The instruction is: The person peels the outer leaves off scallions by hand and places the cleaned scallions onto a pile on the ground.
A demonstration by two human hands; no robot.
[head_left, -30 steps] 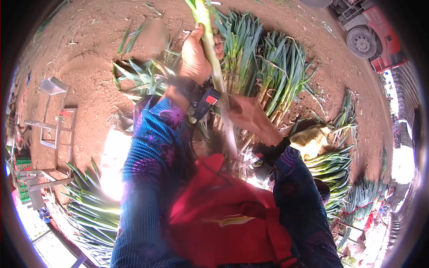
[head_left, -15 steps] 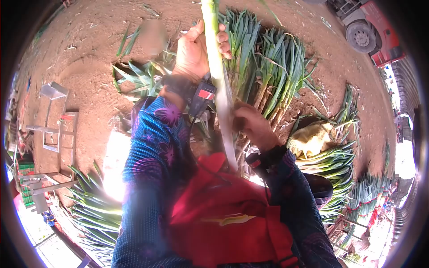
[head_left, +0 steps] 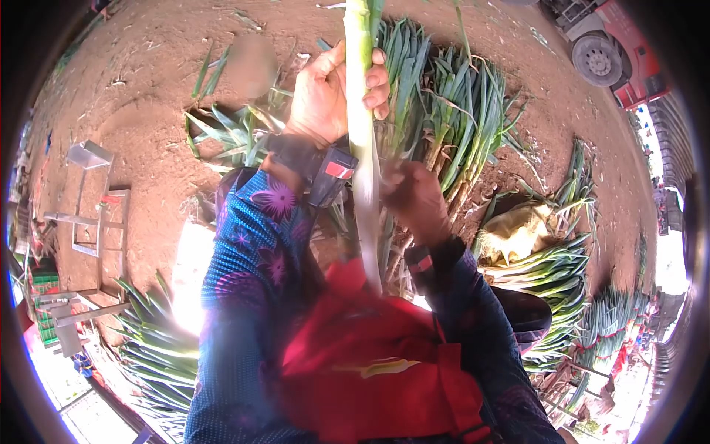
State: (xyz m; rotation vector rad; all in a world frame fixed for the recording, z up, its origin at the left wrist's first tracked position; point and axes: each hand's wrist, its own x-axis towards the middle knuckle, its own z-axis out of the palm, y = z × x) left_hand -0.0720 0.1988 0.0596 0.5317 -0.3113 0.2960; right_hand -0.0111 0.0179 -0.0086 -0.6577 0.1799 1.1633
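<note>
My left hand [head_left: 336,96] is wrapped round a long leek [head_left: 362,140], near the green upper part of its stalk. The leek stands nearly upright in view, its white lower end reaching down to the red apron [head_left: 370,355] on my lap. Just right of the white part is my right hand [head_left: 416,198], its fingers curled and smeared by motion. Whether it touches the stalk or pinches a thin outer layer is hidden by the blur. Behind it lie bunched leeks [head_left: 458,118] with dark green leaves.
Loose leaves [head_left: 229,133] lie on bare soil to the left. A metal frame [head_left: 100,222] stands at far left, above another leek pile [head_left: 159,348]. On the right are a yellowish sack [head_left: 518,231] and stacked leeks [head_left: 551,296]. A red vehicle [head_left: 629,52] is at upper right.
The leek has become more upright, its upper part shifting right. My right hand has moved slightly up and right beside the white stalk. My left hand still grips the leek.
</note>
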